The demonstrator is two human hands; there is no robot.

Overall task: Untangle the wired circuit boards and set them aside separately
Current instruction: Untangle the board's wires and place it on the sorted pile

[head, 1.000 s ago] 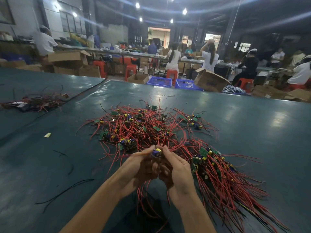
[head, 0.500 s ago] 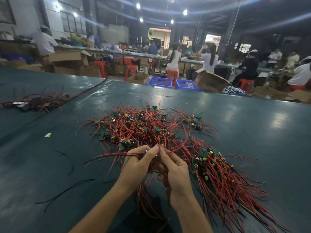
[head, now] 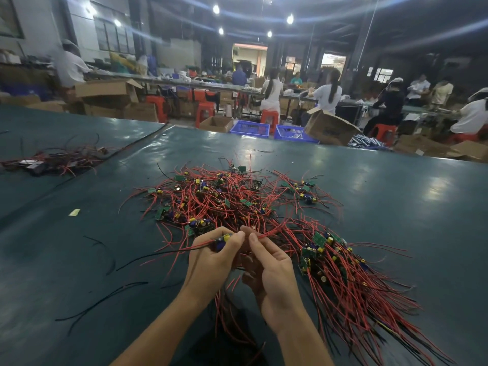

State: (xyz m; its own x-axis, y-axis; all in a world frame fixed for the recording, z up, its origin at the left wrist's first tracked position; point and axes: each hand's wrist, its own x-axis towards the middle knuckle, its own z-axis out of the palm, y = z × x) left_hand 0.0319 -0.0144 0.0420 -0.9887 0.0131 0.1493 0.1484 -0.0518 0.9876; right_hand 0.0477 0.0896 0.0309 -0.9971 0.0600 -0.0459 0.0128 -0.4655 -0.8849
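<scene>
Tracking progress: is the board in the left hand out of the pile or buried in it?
Out: the left hand grips the board at the pile's near edge, its wires trailing left over the table.

L grip (head: 211, 260), R grip (head: 274, 276) close together; fingers curled, pinching.

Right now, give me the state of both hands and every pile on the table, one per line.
left hand: pinches the circuit board
circuit board: between fingertips, wires trailing left
right hand: pinches a red wire
tangled pile: heaped, wires crossed
right bundle: wires roughly parallel
far-left pile: lying apart
</scene>
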